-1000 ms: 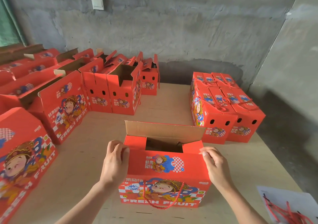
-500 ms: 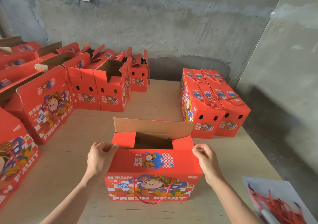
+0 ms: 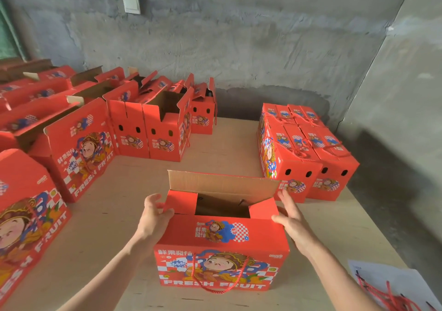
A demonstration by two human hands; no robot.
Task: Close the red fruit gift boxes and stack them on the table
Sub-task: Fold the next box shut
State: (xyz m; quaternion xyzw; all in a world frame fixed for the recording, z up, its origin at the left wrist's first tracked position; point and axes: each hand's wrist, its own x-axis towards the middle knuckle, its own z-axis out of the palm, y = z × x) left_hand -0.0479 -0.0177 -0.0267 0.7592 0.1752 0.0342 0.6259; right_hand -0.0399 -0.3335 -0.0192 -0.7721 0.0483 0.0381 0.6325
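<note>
The front box (image 3: 222, 246) sits on the table (image 3: 114, 191) at its near edge, between the person's two hands. To the right of the front box and a little behind it stands a block of closed boxes (image 3: 308, 157), packed side by side with their rope handles lying on top. Behind and to the left of the front box a row of open boxes (image 3: 165, 131) stands with flaps up, and more red boxes run along its left side, the big box (image 3: 76, 150) closest. To its right, at the table's near corner, lies a sheet of paper (image 3: 387, 284) with loose red cords (image 3: 392, 296) on it. Nothing lies between the front box and the closed boxes.

The front box stands upright, its long axis running left to right, its printed face and rope handle (image 3: 222, 284) towards the person. Its back flap (image 3: 222, 186) stands up and both short end flaps are folded in.

The left hand (image 3: 154, 220) grips the left top corner, fingers curled, thumb on the front edge. The right hand (image 3: 290, 220) lies against the right end with its fingers straight and spread.
</note>
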